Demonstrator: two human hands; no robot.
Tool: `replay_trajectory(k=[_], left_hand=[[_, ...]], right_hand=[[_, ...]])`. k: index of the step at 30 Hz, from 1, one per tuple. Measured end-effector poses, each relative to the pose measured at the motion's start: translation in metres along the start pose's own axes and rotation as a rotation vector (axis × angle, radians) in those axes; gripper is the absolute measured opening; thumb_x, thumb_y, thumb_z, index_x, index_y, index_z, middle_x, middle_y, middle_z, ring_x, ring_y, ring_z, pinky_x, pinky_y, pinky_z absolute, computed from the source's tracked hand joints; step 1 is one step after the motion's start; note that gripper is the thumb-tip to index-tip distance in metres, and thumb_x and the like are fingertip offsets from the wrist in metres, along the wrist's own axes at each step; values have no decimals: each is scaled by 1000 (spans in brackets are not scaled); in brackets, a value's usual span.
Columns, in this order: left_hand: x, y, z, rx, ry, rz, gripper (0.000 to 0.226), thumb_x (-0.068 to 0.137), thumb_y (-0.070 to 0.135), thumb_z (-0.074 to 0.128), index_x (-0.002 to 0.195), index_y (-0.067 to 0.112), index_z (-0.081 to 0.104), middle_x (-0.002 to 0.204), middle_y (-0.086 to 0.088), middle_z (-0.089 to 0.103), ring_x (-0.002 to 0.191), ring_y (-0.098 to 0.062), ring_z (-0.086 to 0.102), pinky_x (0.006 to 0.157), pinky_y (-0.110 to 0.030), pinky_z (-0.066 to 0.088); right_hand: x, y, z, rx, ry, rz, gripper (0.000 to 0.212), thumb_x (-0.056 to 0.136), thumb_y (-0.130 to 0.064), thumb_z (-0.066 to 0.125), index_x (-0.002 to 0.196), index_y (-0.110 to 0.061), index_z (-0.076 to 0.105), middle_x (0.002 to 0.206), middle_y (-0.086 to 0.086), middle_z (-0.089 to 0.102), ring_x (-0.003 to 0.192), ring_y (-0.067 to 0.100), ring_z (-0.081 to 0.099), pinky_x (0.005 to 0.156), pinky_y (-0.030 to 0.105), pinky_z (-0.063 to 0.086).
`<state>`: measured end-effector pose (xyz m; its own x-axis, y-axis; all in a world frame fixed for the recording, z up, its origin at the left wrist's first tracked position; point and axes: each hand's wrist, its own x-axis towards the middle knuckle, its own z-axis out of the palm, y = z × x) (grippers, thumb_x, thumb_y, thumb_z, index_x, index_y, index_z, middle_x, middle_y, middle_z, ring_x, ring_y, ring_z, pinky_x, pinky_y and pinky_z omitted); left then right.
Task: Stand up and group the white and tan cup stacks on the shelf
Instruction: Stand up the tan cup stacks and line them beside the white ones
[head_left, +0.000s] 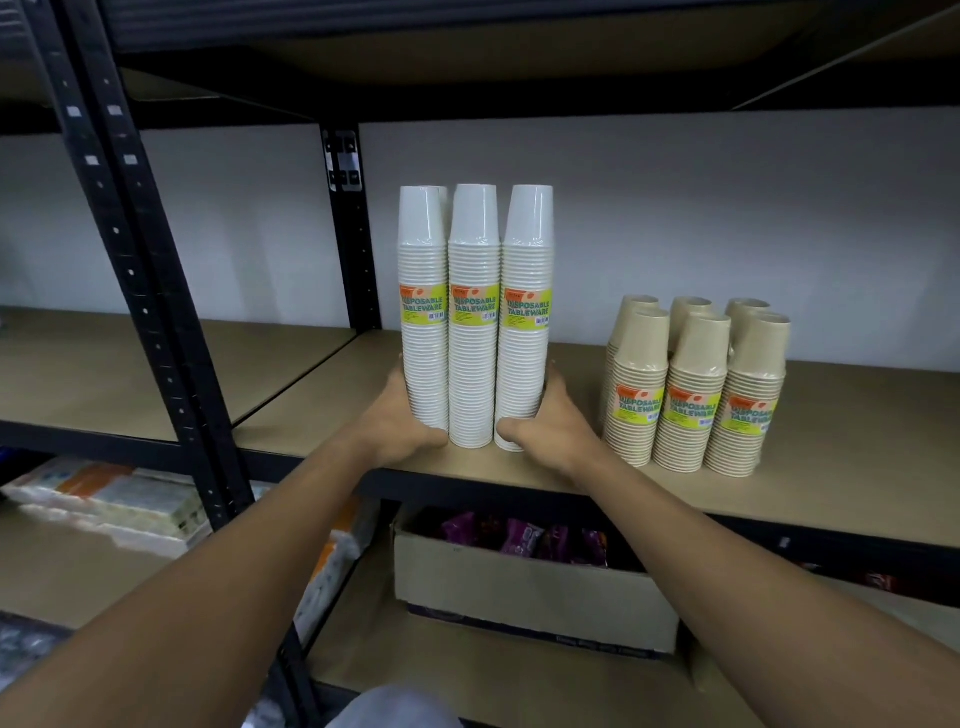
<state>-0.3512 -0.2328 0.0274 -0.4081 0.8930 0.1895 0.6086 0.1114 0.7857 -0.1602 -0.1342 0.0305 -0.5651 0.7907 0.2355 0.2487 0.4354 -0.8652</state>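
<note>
The white cup stacks (474, 317), upright near the front of the shelf (831, 483) and well left of the tan cup stacks (696, 395), are clasped at their bases between the left hand (402, 423) and right hand (553, 423), and are best squeezed evenly and slid low so none is tipped

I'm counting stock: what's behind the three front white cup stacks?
Behind the leftmost of the white cup stacks, the top of one more white stack peeks out. Anything behind the other two is hidden.
</note>
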Motion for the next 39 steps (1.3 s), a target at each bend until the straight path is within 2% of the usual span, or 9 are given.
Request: replay_trajectory(k=[10,15,18,22,24,27,30,35,39], left_hand=[[-2,0,5,8,50,3,95,77,12,79,152,12,20,132,7,43,121,-13,48,94,-26,38],[-14,4,5,-115,109,-21,130,62,29,90,157,17,3,146,8,44,127,-11,49,109,-39,41],[-31,15,8,-125,210,-39,139,56,41,90,158,23,-3,158,3,27,139,-13,37,115,-43,35],[-65,48,23,-13,451,96,110,64,52,76,153,23,20,129,8,36,124,-14,44,106,-36,40],[-81,65,37,16,488,187,88,74,49,75,147,28,31,124,10,40,118,-11,47,99,-33,42],[-94,90,64,22,432,271,67,81,48,70,139,30,42,126,13,48,116,-4,50,98,-33,46],[-96,117,94,-30,339,310,60,85,50,66,138,33,42,135,15,47,124,-1,47,105,-30,43],[-77,142,136,-103,188,281,87,82,57,68,152,34,22,158,11,28,143,-5,30,118,-37,31],[-57,140,156,-171,145,180,108,72,64,70,155,39,5,164,11,15,149,-9,19,121,-47,25]], right_hand=[[6,5,8,-10,16,-16,95,57,-28,84,138,-25,35,130,-8,56,116,11,59,99,42,51],[-12,-4,-8,6,6,30,97,72,-21,78,150,-13,21,135,-9,41,127,10,42,97,28,36],[-31,-6,-15,-4,14,45,112,73,-31,75,157,-15,3,162,-1,18,148,16,20,116,35,25],[-62,-11,-24,9,96,-26,111,62,-51,67,156,-22,14,159,0,25,145,16,28,116,44,32],[-78,-12,-33,25,148,-99,94,68,-48,68,151,-25,29,150,-4,37,134,11,41,110,41,41],[-98,-13,-54,30,274,-199,62,79,-39,70,136,-29,47,127,-11,51,112,1,52,98,33,49],[-108,-11,-81,76,423,-250,46,81,-36,69,125,-29,56,118,-10,54,105,4,55,93,35,51],[-107,12,-130,105,583,-205,43,84,-28,68,125,-29,54,124,-6,44,112,6,52,102,34,46],[-95,34,-157,100,560,-114,53,87,-22,65,136,-27,47,128,-7,38,103,-11,45,99,26,39]])
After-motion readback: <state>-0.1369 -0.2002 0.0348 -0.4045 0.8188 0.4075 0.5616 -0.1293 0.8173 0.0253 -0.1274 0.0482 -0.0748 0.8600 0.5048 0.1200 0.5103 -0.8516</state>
